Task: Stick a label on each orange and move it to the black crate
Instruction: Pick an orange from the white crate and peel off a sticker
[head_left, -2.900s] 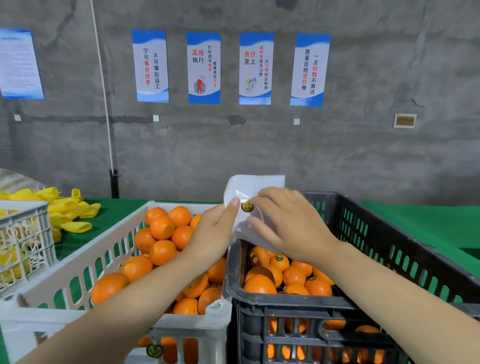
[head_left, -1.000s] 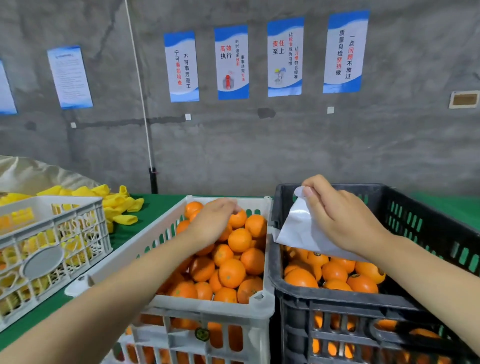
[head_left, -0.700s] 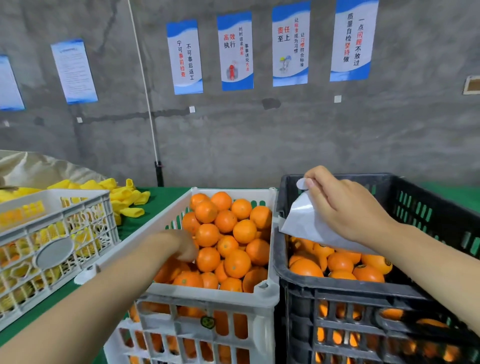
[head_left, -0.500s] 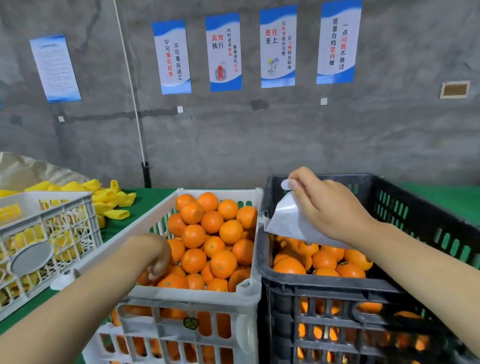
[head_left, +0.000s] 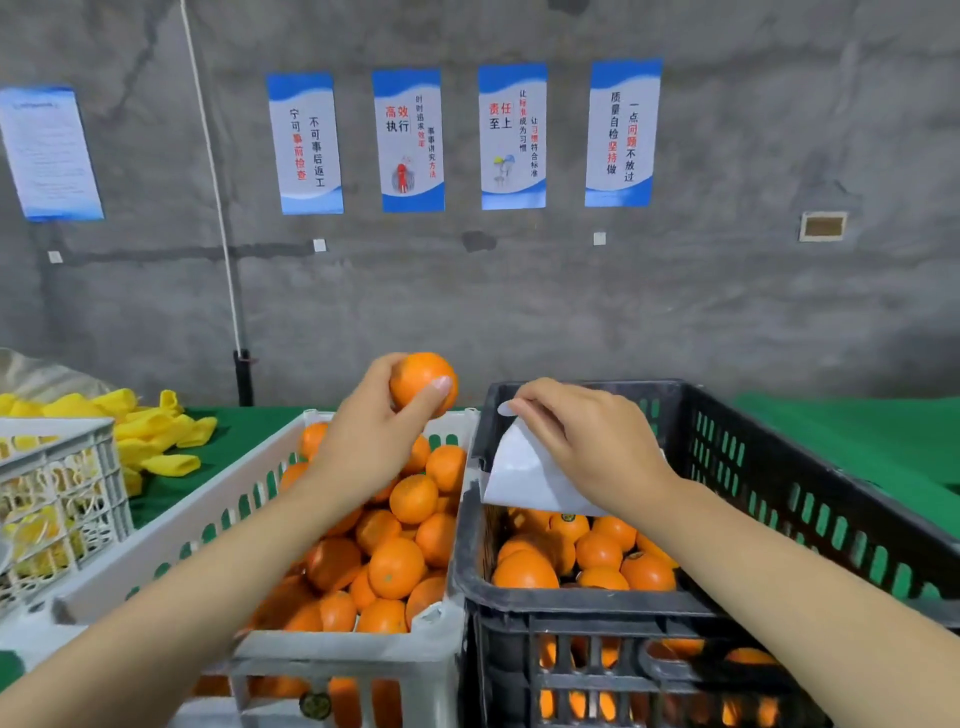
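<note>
Label sheet (head_left: 514, 478) partly hidden under right grip (head_left: 592, 447), printed side out of sight, left grip (head_left: 369, 441) high above white crate (head_left: 337, 649), curled round one orange (head_left: 415, 379), right grip pinching sheet over black crate (head_left: 582, 605).

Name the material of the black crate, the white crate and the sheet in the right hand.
The black crate and white crate look like matte moulded plastic with slotted walls. The sheet in the right hand is probably glossy backing paper: it curls and shines.
</note>
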